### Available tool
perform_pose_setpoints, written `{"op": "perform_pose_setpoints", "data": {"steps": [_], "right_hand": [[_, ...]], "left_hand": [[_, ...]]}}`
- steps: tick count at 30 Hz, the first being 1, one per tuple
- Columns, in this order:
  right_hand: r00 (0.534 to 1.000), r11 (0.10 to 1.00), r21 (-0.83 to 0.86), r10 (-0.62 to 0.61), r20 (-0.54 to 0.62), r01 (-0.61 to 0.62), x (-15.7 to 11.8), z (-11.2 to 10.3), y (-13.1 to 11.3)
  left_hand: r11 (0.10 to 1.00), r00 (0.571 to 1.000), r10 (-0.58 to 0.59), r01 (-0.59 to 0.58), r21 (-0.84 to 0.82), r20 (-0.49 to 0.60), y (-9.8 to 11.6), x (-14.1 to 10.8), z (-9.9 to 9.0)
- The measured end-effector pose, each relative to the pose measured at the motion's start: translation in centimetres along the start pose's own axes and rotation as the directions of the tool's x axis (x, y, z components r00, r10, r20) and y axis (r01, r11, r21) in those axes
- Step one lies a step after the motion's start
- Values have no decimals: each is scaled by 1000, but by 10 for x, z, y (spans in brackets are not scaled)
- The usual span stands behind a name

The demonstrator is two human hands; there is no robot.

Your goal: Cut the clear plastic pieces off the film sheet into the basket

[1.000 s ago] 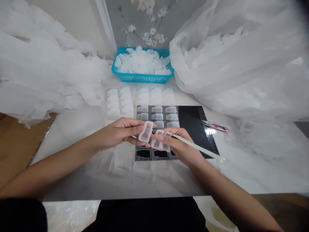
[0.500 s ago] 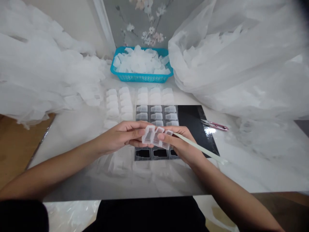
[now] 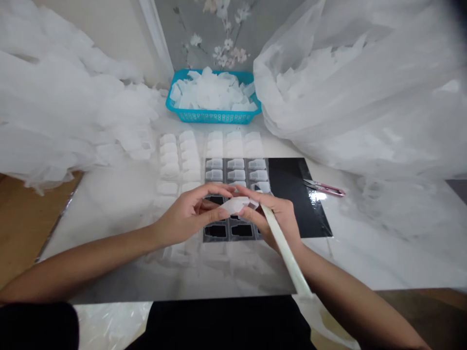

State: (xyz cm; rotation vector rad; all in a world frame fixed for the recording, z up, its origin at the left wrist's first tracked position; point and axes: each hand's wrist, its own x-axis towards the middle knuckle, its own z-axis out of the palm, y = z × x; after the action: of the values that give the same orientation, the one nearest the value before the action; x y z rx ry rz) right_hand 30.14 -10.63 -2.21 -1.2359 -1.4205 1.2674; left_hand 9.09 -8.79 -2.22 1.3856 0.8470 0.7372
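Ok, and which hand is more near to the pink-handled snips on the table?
Right. The right hand is to the left of the pink-handled snips, not touching them; the left hand lies farther left, past the right hand.

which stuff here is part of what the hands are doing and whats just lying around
In use:
left hand and right hand on a translucent moulded piece
pale strip in the right hand

Probably just lying about:
black mat with matching pieces
blue basket of white pieces
pink-handled snips
sheer white plastic
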Motion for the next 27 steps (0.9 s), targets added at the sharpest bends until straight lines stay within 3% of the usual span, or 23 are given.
{"op": "perform_pose_setpoints", "data": {"steps": [6, 10, 13, 15, 18, 22, 27], "right_hand": [[981, 969, -154, -195, -1, 192, -9, 0, 4], [976, 955, -200, -213, 44, 217, -12, 1, 8], [986, 965, -202, -163, 37, 167, -12, 8, 7], [996, 986, -142, -88, 16, 89, -11, 13, 6], [999, 995, 96, -3, 36, 0, -8, 18, 7], [995, 903, 422, 45, 87, -78, 0, 19, 15], [992, 833, 539, 119, 46, -125, 9, 19, 20]], "left_hand": [[945, 957, 291, -287, 159, -5, -3, -8, 3], [828, 897, 441, -419, 372, 29, -7, -8, 6], [740, 872, 490, -424, 522, 13, -12, -4, 11], [733, 875, 483, -390, 557, -22, -15, 0, 14], [785, 910, 412, -334, 522, -36, -16, 7, 16], [872, 953, 294, -238, 427, -69, -13, 17, 16], [963, 982, 96, -49, 265, -166, -17, 39, 6]]}}
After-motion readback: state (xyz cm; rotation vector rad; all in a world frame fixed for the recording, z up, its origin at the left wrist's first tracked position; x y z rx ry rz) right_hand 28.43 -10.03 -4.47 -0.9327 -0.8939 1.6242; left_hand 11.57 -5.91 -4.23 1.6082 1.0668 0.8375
